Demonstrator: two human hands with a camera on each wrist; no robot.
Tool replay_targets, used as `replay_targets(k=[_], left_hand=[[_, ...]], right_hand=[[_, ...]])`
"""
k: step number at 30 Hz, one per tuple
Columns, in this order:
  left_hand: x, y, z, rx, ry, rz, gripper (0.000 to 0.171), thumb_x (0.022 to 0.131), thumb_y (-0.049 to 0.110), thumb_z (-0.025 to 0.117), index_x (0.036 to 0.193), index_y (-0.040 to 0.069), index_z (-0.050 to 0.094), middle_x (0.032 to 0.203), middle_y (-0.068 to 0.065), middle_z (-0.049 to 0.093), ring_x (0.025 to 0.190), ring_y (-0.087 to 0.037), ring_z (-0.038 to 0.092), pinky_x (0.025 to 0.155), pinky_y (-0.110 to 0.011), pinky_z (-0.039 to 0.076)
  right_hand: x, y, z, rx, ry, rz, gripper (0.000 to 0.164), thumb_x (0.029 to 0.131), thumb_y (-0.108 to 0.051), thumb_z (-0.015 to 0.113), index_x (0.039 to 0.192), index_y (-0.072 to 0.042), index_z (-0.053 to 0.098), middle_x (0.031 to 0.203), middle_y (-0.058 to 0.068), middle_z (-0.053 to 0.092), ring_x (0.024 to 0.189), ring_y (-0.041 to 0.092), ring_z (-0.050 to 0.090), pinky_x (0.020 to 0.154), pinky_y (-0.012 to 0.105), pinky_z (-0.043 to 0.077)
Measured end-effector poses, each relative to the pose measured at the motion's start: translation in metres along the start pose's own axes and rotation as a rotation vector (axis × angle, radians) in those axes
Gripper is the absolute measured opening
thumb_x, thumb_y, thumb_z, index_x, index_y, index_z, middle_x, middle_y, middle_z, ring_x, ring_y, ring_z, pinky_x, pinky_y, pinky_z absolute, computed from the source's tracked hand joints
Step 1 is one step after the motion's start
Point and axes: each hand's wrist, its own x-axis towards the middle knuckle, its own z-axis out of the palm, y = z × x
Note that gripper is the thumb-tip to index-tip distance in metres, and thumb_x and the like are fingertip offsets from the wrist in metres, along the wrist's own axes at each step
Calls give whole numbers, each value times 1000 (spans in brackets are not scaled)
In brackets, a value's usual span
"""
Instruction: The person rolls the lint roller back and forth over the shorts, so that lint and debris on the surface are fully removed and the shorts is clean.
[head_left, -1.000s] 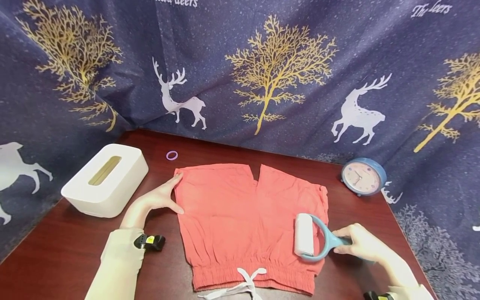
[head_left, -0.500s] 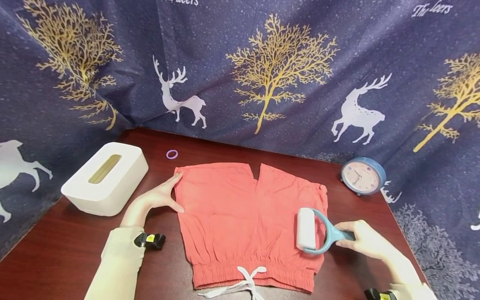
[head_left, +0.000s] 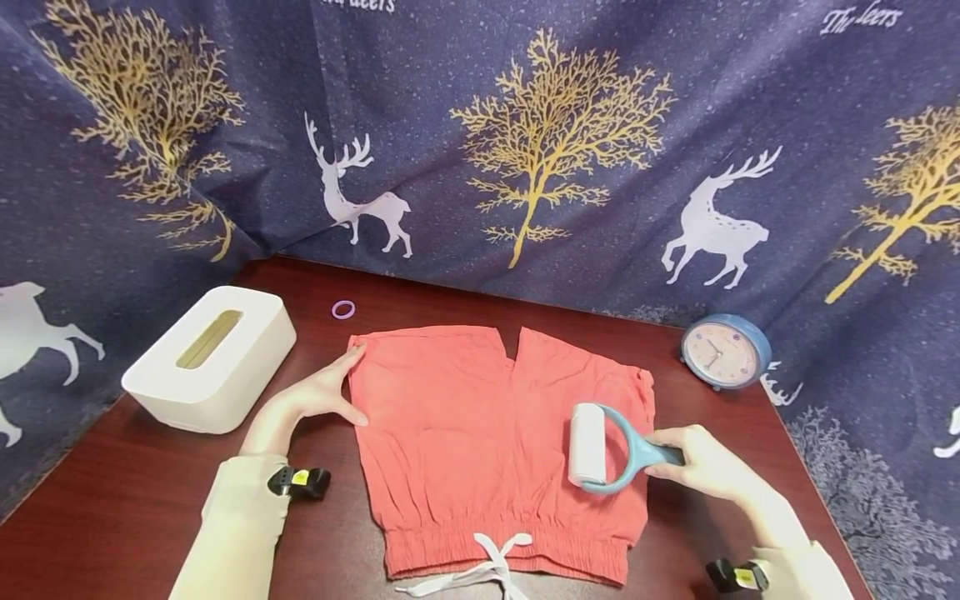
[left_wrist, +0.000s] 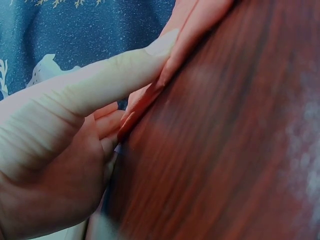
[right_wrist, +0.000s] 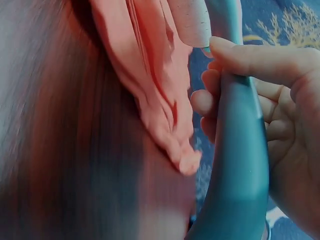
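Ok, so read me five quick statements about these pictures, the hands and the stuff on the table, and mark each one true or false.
1. The right grip holds the roller by its blue handle. True.
2. The shorts' drawstring is black. False: it is white.
3. The left grip touches the left edge of the shorts. True.
4. The clock stands right beside the white box. False: the clock is on the right side of the table, the white box on the left.
5. The purple ring lies on the table, apart from the shorts. True.
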Motion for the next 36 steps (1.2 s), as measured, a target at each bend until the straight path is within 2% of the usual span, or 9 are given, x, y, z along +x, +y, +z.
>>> replay_targets(k=[9,15,20,30,36], left_hand=[[0,-1,0,-1,0,11,129,60,29,92,152,-11,10,160,-31,5,148,-49,1,116,-66,8],[1,-2,1,-28,-3,18,129,61,29,92,152,-11,10,160,-31,5,147,-49,1,116,-65,7],[0,-1,1,-35,-8,22,128,61,29,91,151,-11,11,160,-31,5,147,-49,1,116,-66,7],[1,0,1,-48,-13,32,125,61,23,91,152,-11,11,160,-31,4,147,-49,-1,116,-66,6],[0,-1,0,-40,-12,18,127,61,27,91,152,-10,11,160,-30,5,148,-48,0,116,-66,7]], right_hand=[[35,-8,16,-36,-29,-65,20,77,-15,82,93,-13,72,76,-16,62,69,-7,48,64,10,41],[56,-20,25,1,-77,-73,18,79,-16,80,95,-11,72,78,-14,63,71,-5,49,64,16,46],[76,-31,32,1,-100,-111,16,79,-13,80,93,-13,71,74,-14,60,67,-6,47,61,15,44],[113,-60,46,10,-200,-41,18,80,-18,80,96,-13,73,76,-13,63,66,-3,47,63,16,45],[137,-81,63,27,-252,-73,16,82,-20,79,95,-14,72,71,-14,58,64,-4,45,63,14,44]])
